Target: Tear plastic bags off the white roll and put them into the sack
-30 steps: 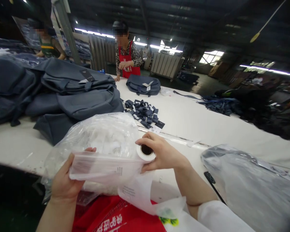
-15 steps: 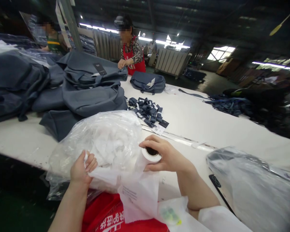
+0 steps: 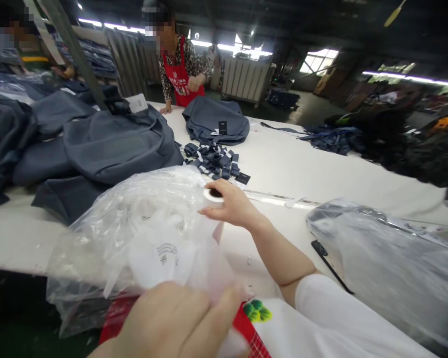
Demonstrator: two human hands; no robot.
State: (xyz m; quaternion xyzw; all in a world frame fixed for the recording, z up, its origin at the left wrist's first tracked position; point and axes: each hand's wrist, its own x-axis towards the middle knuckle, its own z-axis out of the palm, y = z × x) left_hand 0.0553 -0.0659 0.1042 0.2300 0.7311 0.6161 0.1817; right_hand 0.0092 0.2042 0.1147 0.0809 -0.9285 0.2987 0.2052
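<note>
My right hand (image 3: 233, 204) grips a roll of thin white plastic film (image 3: 209, 195) with a dark hollow core, thumb and fingers around its end. From the roll a translucent sheet runs down toward my left hand (image 3: 179, 318), which is large and partly blurred at the bottom of the view. Its fingers are curled, closed on the film, though the pinch itself is hidden. Just beyond my left hand lies a large clear plastic bag (image 3: 97, 233), with crumpled white pieces bearing small dark print (image 3: 166, 253) inside or on it.
Blue-grey bags (image 3: 123, 141) are heaped at the left; another bag (image 3: 216, 119) lies farther back. Short straps (image 3: 216, 159) and a tag lie mid-table (image 3: 283, 164). At right are a phone (image 3: 330, 266) and clear plastic (image 3: 381, 268). A person in a red apron (image 3: 182, 82) stands across the table.
My left hand has come closer and right, drawing film toward me. My right hand with the roll is higher in view. The co-worker's hands have moved apart, and the far bag lies differently.
</note>
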